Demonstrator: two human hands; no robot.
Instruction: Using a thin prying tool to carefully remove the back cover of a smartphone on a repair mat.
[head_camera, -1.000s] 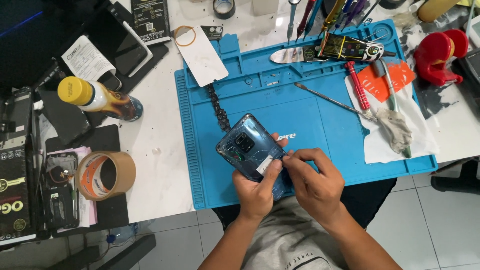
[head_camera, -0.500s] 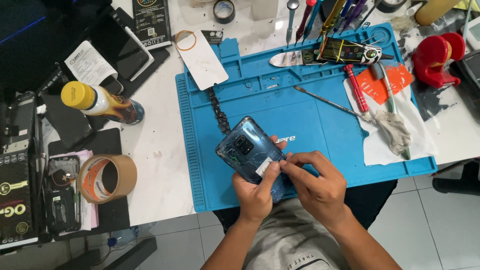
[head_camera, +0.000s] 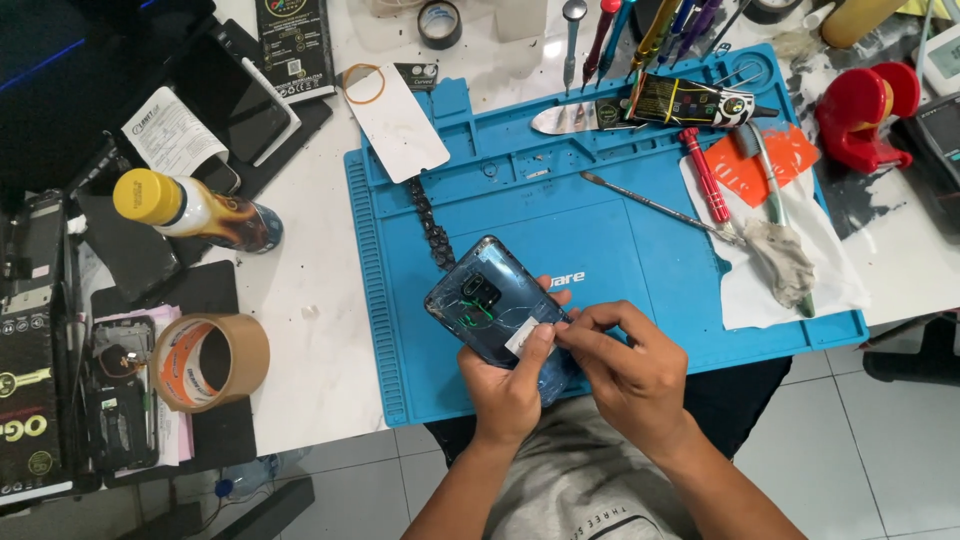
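Head view: the left hand (head_camera: 510, 385) cups a blue phone (head_camera: 492, 305) from beneath, camera side up, tilted over the near edge of the blue work mat (head_camera: 600, 230), with its thumb pressed near a small white sticker (head_camera: 524, 339) on the phone's back. The right hand (head_camera: 625, 360) comes in from the right, its fingertips (head_camera: 562, 330) pinched together at that sticker's edge. Both hands hover just above the person's lap, at the front rim of the table (head_camera: 310, 300).

Around them: a dark strip of small linked parts (head_camera: 428, 225) lies on the mat just behind the phone. A white flat sheet (head_camera: 398, 125) overlaps the mat's far left corner. To the right lie a thin metal pick (head_camera: 650, 205), a red-handled screwdriver (head_camera: 706, 188) and a grey rag (head_camera: 780, 262) on white paper. Left of the mat, well apart, lie a yellow-capped bottle (head_camera: 195, 210) on its side and a roll of brown tape (head_camera: 210, 360). Nothing lies between the hands and the phone.
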